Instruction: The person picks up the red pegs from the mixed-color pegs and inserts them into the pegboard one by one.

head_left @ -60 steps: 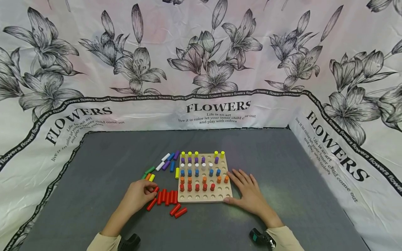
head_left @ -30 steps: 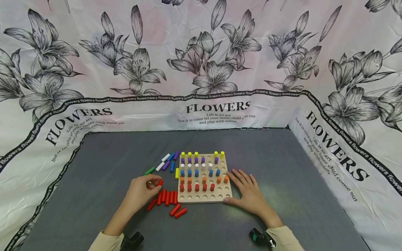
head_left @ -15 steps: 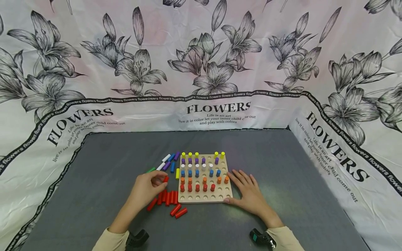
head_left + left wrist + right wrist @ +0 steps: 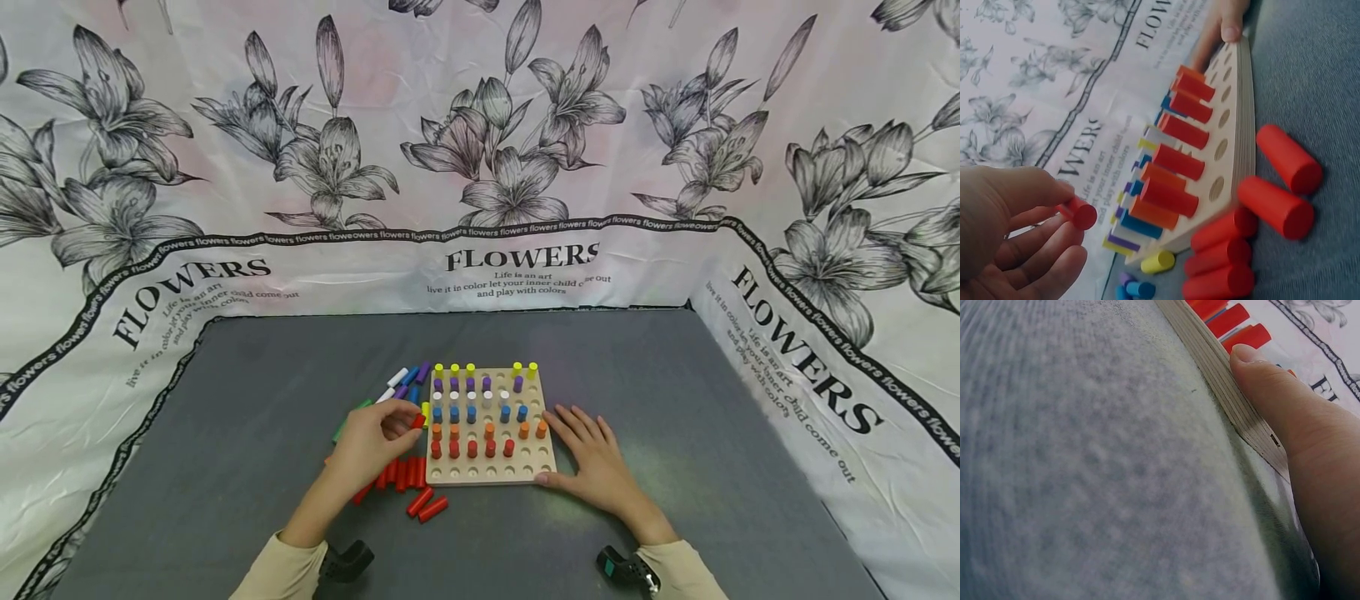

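- Pinching a red peg [image 4: 417,422] between thumb and fingers [image 4: 1054,234], the left hand [image 4: 375,442] is held just off the left edge of the wooden pegboard [image 4: 525,477], above the tabletop [image 4: 225,467].
- The peg is kept clear of the board, with its round end seen in the left wrist view [image 4: 1082,214].
- The right hand [image 4: 596,462] is laid flat on the tabletop against the board's right side, fingers straight and grasping nothing; its thumb [image 4: 1272,394] is pressed to the board's edge.
- Rows of yellow, purple, white, blue, orange and red pegs are stood upright in the board; the nearest row of holes [image 4: 487,472] is left unfilled.
- Loose red pegs [image 4: 408,475] are lain beside the board's near left corner, and other coloured pegs [image 4: 401,379] further back.
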{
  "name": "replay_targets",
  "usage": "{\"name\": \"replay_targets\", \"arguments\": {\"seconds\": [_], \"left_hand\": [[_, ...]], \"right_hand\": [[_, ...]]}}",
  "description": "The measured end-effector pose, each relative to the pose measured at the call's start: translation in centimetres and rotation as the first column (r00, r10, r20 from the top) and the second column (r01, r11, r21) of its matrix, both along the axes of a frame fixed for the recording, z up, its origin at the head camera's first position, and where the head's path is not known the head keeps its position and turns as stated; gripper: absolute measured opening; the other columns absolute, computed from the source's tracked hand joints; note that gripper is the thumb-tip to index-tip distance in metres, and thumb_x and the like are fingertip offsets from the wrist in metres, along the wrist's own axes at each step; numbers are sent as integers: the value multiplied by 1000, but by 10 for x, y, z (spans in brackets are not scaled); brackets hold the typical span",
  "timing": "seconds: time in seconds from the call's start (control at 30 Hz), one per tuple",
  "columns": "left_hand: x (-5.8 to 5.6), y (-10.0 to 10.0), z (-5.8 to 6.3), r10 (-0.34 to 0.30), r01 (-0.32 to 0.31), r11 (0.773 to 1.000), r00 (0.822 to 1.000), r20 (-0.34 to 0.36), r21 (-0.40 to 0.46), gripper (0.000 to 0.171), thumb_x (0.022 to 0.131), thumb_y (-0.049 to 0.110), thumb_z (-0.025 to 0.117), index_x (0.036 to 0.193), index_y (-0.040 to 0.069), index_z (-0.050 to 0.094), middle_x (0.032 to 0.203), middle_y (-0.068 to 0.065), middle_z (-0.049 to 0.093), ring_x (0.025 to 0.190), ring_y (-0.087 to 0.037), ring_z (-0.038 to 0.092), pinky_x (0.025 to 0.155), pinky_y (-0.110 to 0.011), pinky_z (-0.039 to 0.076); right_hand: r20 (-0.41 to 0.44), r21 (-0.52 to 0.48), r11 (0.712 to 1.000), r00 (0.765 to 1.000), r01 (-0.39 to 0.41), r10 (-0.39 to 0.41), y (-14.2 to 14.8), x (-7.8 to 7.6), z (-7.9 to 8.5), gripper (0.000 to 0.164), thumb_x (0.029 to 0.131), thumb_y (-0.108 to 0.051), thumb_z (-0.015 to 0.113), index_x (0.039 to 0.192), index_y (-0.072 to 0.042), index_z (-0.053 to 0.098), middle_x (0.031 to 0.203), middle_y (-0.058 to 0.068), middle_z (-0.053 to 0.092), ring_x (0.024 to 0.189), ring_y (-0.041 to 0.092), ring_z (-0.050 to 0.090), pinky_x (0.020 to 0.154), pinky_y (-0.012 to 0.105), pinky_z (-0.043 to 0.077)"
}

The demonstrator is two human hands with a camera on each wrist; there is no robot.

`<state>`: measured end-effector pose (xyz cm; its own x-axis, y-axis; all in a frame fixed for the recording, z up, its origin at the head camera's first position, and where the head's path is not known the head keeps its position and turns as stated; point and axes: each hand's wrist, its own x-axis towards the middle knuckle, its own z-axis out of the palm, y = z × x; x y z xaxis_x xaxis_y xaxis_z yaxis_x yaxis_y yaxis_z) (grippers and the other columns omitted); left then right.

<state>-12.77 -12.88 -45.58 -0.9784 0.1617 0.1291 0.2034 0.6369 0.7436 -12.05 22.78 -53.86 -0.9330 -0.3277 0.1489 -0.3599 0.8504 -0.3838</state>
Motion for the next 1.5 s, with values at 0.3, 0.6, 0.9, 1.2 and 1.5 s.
{"name": "replay_targets", "arguments": {"seconds": [0.3,0.6,0.9,1.2,1.5], "left_hand": [[-3,20,6,-32,31,999,999,18,27,25,83,11,80,106,15,72,91,2,72,73,-5,63,68,-18,53],[-8,40,7,-121,119,990,993,13,72,23,83,10,79,104,14,70,91,2,71,77,-7,63,70,-18,54],[-10,58,4,-207,210,973,978,-36,93,24,85,10,77,107,13,69,95,1,73,81,-9,66,76,-31,59],[-11,74,4,-276,277,956,961,-27,102,22,88,13,75,108,13,68,98,0,73,85,-11,68,79,-36,60],[-11,87,0,-326,325,942,945,-12,82,17,89,14,74,106,16,70,98,3,72,84,-7,67,80,-31,59]], "right_hand": [[-2,8,1000,1000,-4,4,0,-1,0,97,76,-67,71,156,-30,31,162,7,33,150,36,25,116,67,12],[-11,8,1000,1000,-7,7,0,-1,0,97,76,-67,71,156,-29,31,162,6,32,150,36,25,117,67,12],[11,3,1000,1000,0,-1,0,0,2,97,76,-68,70,156,-31,30,162,7,32,151,37,25,117,68,11],[3,14,1000,1000,0,0,-1,-1,2,96,76,-67,71,155,-30,31,162,7,33,150,36,26,116,68,13],[-6,11,1000,1000,1,-1,-1,-1,2,95,77,-67,70,155,-30,32,162,7,34,150,36,26,116,68,13]]}}
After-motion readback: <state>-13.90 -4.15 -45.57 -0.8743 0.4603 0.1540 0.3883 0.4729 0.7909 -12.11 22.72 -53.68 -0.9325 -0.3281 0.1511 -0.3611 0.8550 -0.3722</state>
